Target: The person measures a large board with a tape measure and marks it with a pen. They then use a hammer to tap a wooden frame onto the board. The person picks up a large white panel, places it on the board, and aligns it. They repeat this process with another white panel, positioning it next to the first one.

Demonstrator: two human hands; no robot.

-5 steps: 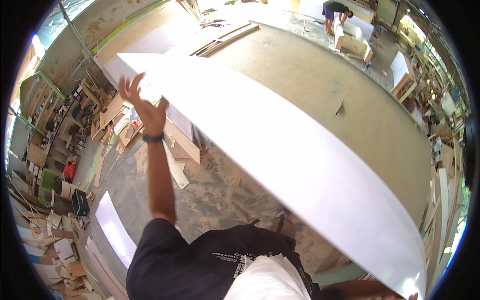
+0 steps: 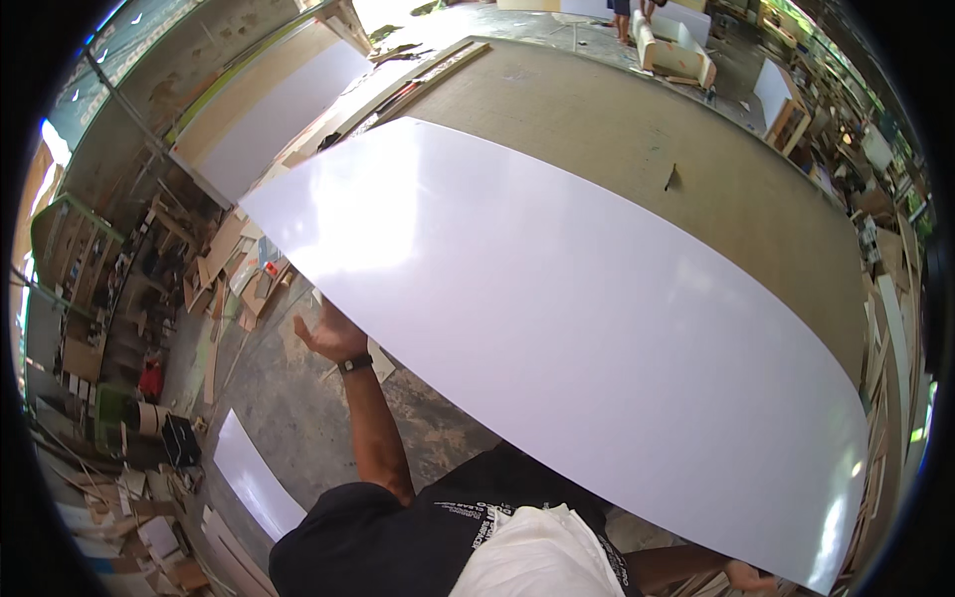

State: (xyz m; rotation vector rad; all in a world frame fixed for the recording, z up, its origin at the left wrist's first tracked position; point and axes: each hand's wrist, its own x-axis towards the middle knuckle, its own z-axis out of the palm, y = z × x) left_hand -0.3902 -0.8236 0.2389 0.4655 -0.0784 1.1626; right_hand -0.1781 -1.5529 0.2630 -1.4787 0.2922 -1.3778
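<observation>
Workshop floor (image 2: 298, 418) shows below the left hand (image 2: 336, 333), its thumb spread wide at the near edge of a glossy white panel (image 2: 557, 328); hidden fingers leave its hold unclear. The right hand (image 2: 746, 575) meets that edge near a corner, closure also unclear. Beyond both hands, past the panel, lies a broad tan board (image 2: 597, 129).

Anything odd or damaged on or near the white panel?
Two things: pale brown wood offcuts lie strewn on the grey floor at left, and a small dark sliver, debris or mark, stands out alone on the broad tan surface. The large glossy white panel shows no visible damage; bright patches look like glare.
</observation>
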